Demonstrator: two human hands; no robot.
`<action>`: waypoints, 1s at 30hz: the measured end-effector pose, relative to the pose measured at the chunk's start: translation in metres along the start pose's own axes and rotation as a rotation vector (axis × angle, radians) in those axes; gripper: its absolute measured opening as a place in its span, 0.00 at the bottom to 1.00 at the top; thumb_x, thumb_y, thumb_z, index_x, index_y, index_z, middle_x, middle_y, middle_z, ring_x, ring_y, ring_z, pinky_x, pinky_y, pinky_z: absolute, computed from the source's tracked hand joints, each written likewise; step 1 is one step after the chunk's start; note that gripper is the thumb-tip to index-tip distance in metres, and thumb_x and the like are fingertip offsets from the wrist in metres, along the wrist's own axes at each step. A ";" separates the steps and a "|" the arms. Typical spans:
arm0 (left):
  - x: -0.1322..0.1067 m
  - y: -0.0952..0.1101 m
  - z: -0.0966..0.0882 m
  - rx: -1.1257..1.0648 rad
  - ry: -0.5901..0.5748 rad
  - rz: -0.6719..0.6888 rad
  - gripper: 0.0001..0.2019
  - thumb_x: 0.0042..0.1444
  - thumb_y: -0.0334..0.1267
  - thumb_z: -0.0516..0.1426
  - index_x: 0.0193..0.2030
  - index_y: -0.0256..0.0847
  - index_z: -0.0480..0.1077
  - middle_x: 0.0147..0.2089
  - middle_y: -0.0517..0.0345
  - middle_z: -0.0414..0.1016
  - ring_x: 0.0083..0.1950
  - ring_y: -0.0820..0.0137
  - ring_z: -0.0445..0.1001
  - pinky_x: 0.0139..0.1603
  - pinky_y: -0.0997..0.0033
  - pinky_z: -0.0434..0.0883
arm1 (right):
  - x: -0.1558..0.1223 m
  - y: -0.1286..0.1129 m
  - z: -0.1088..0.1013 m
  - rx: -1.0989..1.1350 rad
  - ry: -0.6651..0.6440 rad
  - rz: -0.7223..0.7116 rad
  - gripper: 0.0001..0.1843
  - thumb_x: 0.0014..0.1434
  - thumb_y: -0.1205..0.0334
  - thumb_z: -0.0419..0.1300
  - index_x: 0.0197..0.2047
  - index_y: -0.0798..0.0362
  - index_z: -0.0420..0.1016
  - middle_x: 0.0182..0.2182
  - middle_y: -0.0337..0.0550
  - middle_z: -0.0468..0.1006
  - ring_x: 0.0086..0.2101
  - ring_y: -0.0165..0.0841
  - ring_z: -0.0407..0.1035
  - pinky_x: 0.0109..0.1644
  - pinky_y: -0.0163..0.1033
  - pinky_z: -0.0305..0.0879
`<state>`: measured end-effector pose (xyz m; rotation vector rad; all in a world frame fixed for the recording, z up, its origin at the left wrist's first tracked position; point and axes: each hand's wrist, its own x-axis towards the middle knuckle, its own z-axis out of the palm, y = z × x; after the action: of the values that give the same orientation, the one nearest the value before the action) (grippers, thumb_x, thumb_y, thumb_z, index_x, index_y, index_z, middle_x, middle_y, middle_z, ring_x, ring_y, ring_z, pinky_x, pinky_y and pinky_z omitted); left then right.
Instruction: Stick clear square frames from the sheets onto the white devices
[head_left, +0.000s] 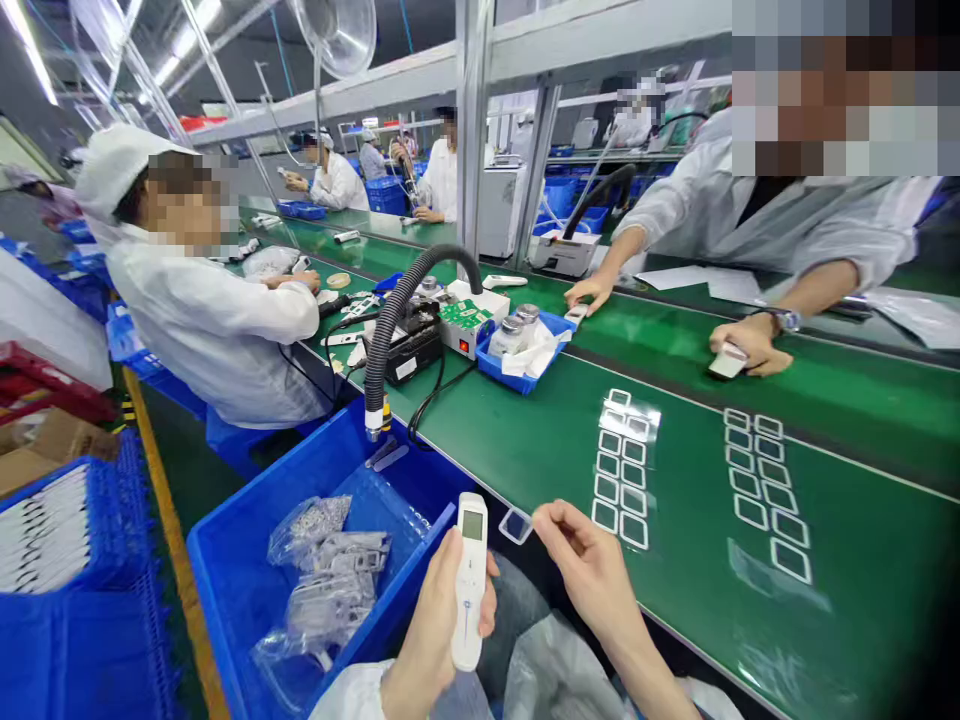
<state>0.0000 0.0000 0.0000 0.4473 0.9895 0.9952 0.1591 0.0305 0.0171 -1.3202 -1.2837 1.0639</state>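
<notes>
Two hands: left hand [435, 605] just right of the bin [409, 505], fingers curled around a handset [471, 580]; right hand [592, 560] farther right of the bin, thumb and fingertips pinching a frame [516, 526] by one corner.
Handset: white, in the left palm, just right of the bin's near side, tilted with its grey display at the far end.
Frame: white border, greyish middle, just right of the bin, beside the bench [540, 450] edge and apart from the handset.
Bags: clear plastic, filled with small parts, lying inside the bin.
Bench: green, beyond the bin and to its right.
Frame rows [632, 475]: two groups on the bench, both right of the bin, one nearer to it.
Hose [386, 340]: black, ribbed, arching down to end above the bin's far part.
Tray [510, 380]: blue, on the bench beyond the bin, carrying lidded jars [513, 336].
Boards [461, 315]: green, atop a white box [463, 343] beyond the bin, next to the tray.
Opposite worker [817, 225]: across the bench, well right of the bin, one hand gripping a similar handset, the other touching another.
Side worker [210, 310]: white coat and cap, beyond the bin to its left.
</notes>
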 end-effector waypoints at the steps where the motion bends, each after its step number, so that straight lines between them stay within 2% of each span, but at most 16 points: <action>1: -0.001 -0.002 -0.001 0.005 -0.017 -0.005 0.29 0.57 0.64 0.52 0.33 0.33 0.68 0.15 0.59 0.62 0.14 0.78 0.57 0.15 0.80 0.50 | 0.000 -0.004 0.003 0.002 -0.031 0.000 0.19 0.61 0.50 0.56 0.27 0.55 0.65 0.25 0.37 0.59 0.27 0.27 0.55 0.31 0.33 0.55; 7: -0.003 -0.008 -0.004 0.058 -0.072 -0.082 0.29 0.60 0.63 0.49 0.34 0.33 0.68 0.15 0.58 0.63 0.14 0.77 0.58 0.14 0.80 0.52 | 0.001 -0.010 0.012 -0.021 -0.193 0.020 0.18 0.63 0.50 0.54 0.28 0.56 0.66 0.25 0.38 0.63 0.27 0.28 0.57 0.31 0.34 0.55; 13: -0.001 -0.013 0.002 0.122 -0.090 -0.112 0.29 0.61 0.63 0.48 0.34 0.33 0.69 0.15 0.58 0.63 0.14 0.77 0.58 0.14 0.80 0.53 | 0.001 0.006 0.006 -0.109 -0.205 -0.005 0.18 0.65 0.51 0.53 0.29 0.56 0.67 0.24 0.37 0.62 0.26 0.28 0.56 0.30 0.34 0.54; 20: 0.003 -0.018 0.001 0.131 -0.099 -0.101 0.29 0.61 0.63 0.47 0.36 0.34 0.69 0.16 0.57 0.65 0.13 0.76 0.59 0.14 0.80 0.55 | -0.012 0.010 0.010 -0.213 -0.069 -0.203 0.15 0.68 0.59 0.51 0.31 0.55 0.68 0.25 0.37 0.63 0.23 0.25 0.58 0.27 0.33 0.55; 24: 0.004 -0.018 0.002 0.166 -0.083 -0.079 0.30 0.61 0.63 0.47 0.35 0.33 0.68 0.17 0.57 0.66 0.14 0.76 0.61 0.13 0.80 0.56 | -0.021 0.019 0.011 -0.425 0.005 -0.484 0.08 0.67 0.68 0.52 0.43 0.55 0.73 0.28 0.39 0.66 0.26 0.27 0.62 0.29 0.34 0.57; 26: 0.005 -0.016 0.002 0.195 -0.067 -0.058 0.30 0.61 0.64 0.48 0.33 0.34 0.68 0.17 0.57 0.66 0.14 0.76 0.61 0.13 0.80 0.57 | -0.025 0.024 0.008 -0.524 0.008 -0.616 0.12 0.65 0.71 0.54 0.51 0.56 0.72 0.30 0.42 0.69 0.28 0.28 0.64 0.31 0.35 0.59; 28: 0.006 -0.014 0.002 0.233 -0.070 -0.047 0.30 0.61 0.64 0.47 0.32 0.33 0.68 0.17 0.56 0.67 0.14 0.76 0.62 0.13 0.81 0.57 | -0.025 0.026 0.002 -0.504 -0.019 -0.635 0.16 0.64 0.72 0.54 0.54 0.55 0.72 0.34 0.45 0.71 0.31 0.30 0.66 0.33 0.36 0.62; 30: 0.006 -0.011 0.004 0.278 -0.098 -0.052 0.32 0.61 0.65 0.46 0.31 0.32 0.68 0.17 0.55 0.66 0.14 0.76 0.62 0.13 0.81 0.57 | -0.022 0.025 -0.004 -0.372 -0.043 -0.539 0.15 0.65 0.70 0.54 0.54 0.53 0.73 0.38 0.47 0.72 0.37 0.31 0.69 0.39 0.36 0.66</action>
<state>0.0097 -0.0005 -0.0091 0.6911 1.0495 0.7838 0.1649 0.0088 -0.0077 -1.1137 -1.8005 0.4915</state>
